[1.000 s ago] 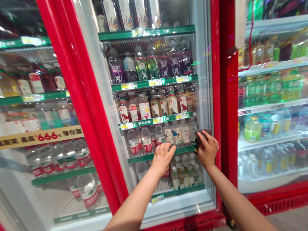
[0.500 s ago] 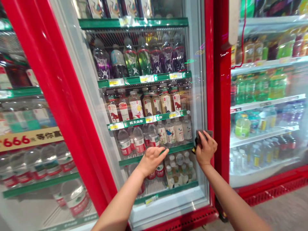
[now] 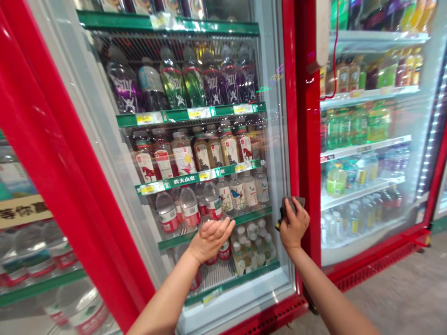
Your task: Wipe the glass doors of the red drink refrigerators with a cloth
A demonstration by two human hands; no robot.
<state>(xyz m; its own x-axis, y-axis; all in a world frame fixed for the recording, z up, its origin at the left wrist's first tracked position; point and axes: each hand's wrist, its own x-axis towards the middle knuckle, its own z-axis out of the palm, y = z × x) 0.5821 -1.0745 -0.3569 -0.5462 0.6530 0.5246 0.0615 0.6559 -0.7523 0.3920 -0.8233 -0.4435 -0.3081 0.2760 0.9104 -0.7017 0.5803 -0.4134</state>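
Observation:
Before me is a glass-fronted drinks cooler with a red frame. My right hand is wrapped round a dark grey cloth-like item at the right edge of the glass door, beside the red frame. In front of the lower shelves, my left hand is raised with its fingers loosely stretched and holds nothing. Behind it are water bottles with red labels and small bottles with pale caps. Whether the left hand touches the glass is unclear.
Purple and green bottles fill an upper shelf. At the right stands another lit cooler with a white shelf edge, and a red cord hangs near it. Grey floor shows at the lower right.
The view has shifted, so the middle cooler sits further left and more of the right cooler shows. My right hand still grips the dark item; my left hand is still free.

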